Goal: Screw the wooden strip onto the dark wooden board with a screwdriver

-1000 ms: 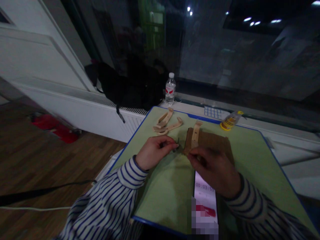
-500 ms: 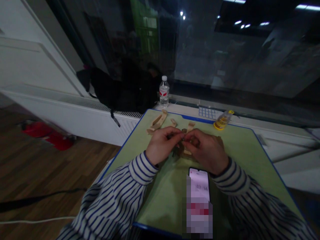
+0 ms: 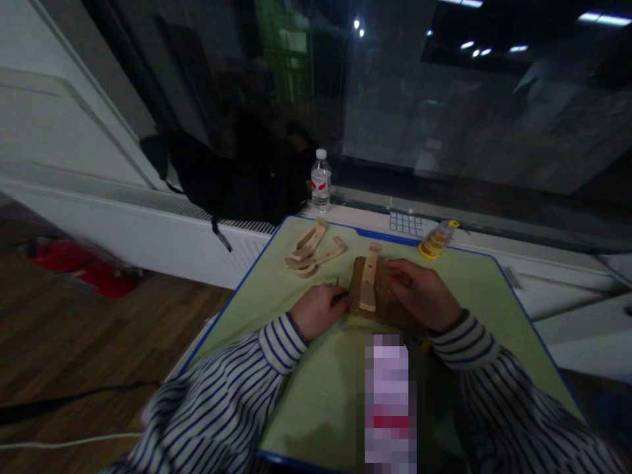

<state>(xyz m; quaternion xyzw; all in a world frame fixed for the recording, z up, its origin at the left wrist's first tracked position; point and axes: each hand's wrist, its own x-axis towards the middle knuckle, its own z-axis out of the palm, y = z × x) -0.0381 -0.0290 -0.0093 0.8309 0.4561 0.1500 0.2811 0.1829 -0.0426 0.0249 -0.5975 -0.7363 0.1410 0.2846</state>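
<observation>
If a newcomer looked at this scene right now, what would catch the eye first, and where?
Probably the two hands in striped sleeves at the middle: the left hand near the left edge of a brown slab, the right hand over its right part. Between them, a drilled wooden piece lies on the slab. More wooden pieces lie beyond the left hand, on the pale green tabletop.

No text, label, number or sign can be read.

Left grip apart from right
</observation>
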